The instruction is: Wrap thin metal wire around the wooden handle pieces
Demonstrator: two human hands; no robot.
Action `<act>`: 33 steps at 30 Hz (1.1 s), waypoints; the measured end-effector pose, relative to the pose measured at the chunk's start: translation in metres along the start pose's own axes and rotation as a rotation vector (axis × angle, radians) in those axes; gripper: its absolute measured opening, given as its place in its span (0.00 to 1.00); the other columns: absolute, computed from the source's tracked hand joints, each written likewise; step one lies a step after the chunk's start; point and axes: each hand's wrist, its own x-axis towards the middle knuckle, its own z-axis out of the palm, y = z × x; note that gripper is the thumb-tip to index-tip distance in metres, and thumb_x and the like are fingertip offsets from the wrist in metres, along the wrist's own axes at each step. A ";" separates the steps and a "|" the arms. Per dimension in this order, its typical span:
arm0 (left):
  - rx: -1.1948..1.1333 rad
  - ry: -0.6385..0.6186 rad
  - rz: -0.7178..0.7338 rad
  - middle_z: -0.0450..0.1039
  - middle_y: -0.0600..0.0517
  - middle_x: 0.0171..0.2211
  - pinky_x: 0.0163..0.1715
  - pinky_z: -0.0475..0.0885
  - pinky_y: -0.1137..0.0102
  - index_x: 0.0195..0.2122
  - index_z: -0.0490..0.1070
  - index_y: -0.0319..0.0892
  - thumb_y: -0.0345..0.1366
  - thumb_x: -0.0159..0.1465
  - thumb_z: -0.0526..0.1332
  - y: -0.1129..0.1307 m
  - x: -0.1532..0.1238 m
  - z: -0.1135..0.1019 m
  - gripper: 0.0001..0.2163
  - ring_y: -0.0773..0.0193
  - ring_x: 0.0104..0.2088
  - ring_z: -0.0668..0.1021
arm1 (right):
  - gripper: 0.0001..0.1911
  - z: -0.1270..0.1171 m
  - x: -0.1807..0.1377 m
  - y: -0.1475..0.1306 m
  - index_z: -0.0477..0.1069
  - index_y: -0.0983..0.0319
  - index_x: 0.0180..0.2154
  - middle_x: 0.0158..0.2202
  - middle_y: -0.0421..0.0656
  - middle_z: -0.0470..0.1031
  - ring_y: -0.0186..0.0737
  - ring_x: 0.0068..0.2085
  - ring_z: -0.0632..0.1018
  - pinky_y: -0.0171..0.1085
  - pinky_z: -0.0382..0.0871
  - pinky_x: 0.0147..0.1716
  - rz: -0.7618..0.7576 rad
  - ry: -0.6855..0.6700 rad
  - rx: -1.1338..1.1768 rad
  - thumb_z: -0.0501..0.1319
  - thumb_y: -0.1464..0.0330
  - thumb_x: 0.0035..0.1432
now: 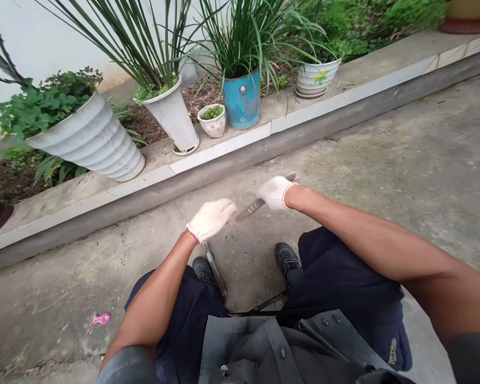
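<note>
Both my hands wear white knit gloves. My right hand [275, 191] is closed around the handle of a narrow metal trowel [251, 208], whose blade points down and to the left. My left hand [210, 217] is curled closed just left of the blade tip, over a long thin tool [215, 268] that runs down past my left shoe. Whether the left fingers grip that tool is hidden by the glove. Both hands hover over bare concrete ground [104, 266] in front of my knees.
A raised concrete kerb [224, 149] carries several pots: a large ribbed white pot [92, 138], a tall white pot [174, 114], a small patterned bowl [213, 121], a blue bucket [242, 100], a white painted pot [316, 79]. A pink scrap [101, 318] lies on the ground at left.
</note>
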 end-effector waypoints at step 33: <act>0.122 0.004 -0.013 0.74 0.55 0.27 0.34 0.63 0.72 0.33 0.73 0.43 0.43 0.71 0.47 -0.012 0.003 -0.005 0.18 0.65 0.29 0.73 | 0.09 0.000 -0.017 -0.005 0.76 0.60 0.33 0.25 0.38 0.73 0.36 0.28 0.71 0.35 0.58 0.29 -0.406 -0.169 0.232 0.64 0.68 0.46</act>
